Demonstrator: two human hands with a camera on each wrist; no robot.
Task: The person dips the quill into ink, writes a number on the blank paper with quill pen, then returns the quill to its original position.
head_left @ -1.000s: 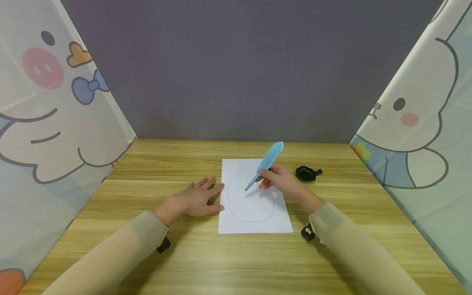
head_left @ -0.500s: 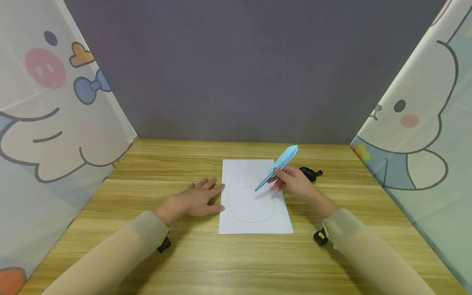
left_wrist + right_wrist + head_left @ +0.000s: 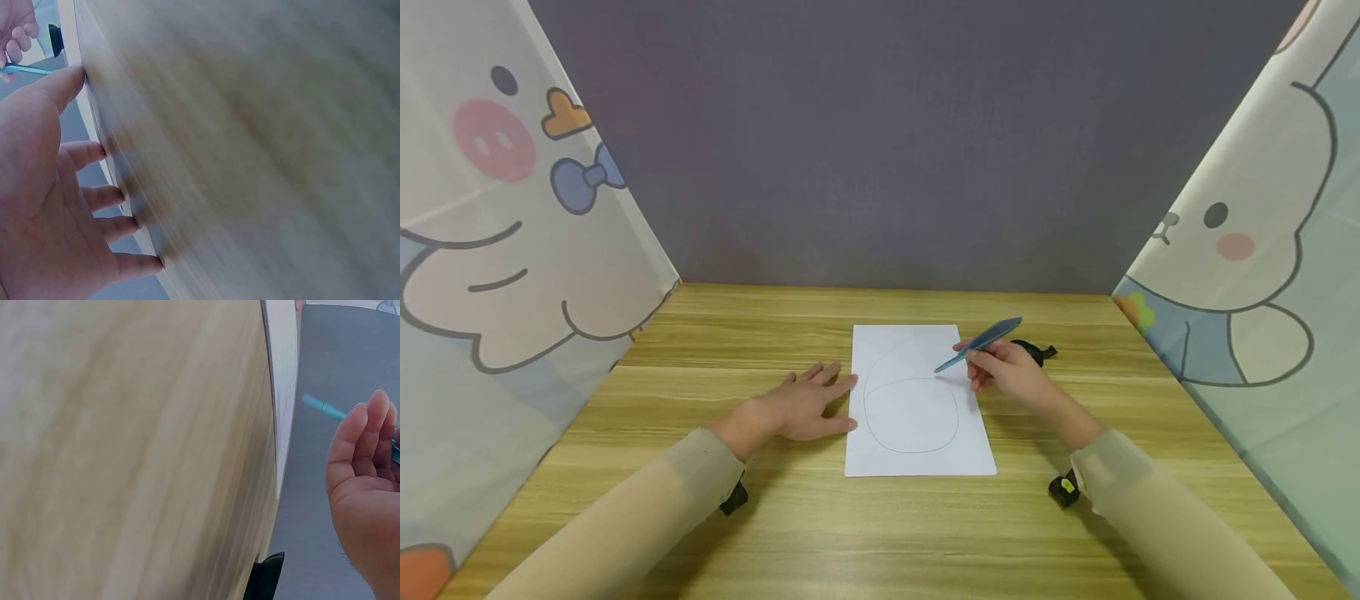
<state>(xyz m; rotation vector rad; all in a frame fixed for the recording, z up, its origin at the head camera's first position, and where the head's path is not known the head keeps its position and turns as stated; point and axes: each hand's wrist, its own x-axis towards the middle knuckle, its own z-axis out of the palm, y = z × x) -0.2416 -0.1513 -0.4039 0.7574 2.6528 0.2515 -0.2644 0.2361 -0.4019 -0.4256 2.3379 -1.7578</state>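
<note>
A white sheet of paper (image 3: 895, 462) lies on the table with a thin rounded outline drawn on it and a fainter arc rising at its upper left. My right hand (image 3: 1011, 371) pinches a blue feather-shaped pen (image 3: 992, 333) over the sheet's right part. In the right wrist view the pen's tip (image 3: 306, 399) stands off the paper, with a small gap. My left hand (image 3: 801, 406) lies with fingers spread at the sheet's left edge. Its thumb and index fingertips touch that edge; the left wrist view shows the fingertips (image 3: 128, 197) pressing down.
A black rounded object with a short tab (image 3: 1036, 350) lies right of the paper, partly hidden behind my right hand. The wooden table (image 3: 880, 533) ends at a grey panel (image 3: 880, 142) behind. Cartoon-printed cloths (image 3: 535, 250) hang at both sides.
My right hand has moved to the right with the pen, which now tilts lower and points toward the sheet's right part. My left hand and the paper stay in place.
</note>
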